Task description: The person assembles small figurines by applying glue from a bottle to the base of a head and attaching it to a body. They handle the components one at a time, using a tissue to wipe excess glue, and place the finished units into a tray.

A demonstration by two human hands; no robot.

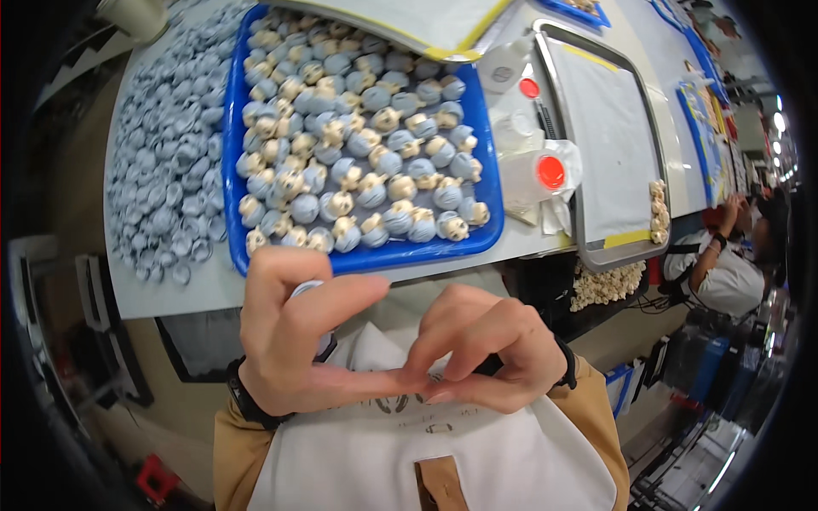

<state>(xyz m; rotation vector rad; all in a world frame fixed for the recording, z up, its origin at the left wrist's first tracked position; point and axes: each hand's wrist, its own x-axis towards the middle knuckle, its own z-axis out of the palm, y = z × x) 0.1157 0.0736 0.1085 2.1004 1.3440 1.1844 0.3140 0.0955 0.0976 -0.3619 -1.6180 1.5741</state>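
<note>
In front of my apron, my left hand (294,336) has its fingers curled round a pale blue-grey cup-shaped piece (325,342), mostly hidden behind the fingers. Its thumb stretches out to the right. My right hand (481,349) pinches at that thumb's tip; anything between its fingers is hidden or too small to make out. Just beyond my hands, a blue tray (487,179) holds many small cream skull-shaped heads (371,189) with blue-grey caps. Left of the tray, loose blue-grey caps (166,170) lie heaped on the white table.
Red-capped bottles (521,180) stand right of the blue tray. Beyond them lies a paper-lined metal tray (626,247) with a few cream pieces (659,211). More cream pieces (607,288) fill a dark box below table height. A co-worker (728,277) is at the far right.
</note>
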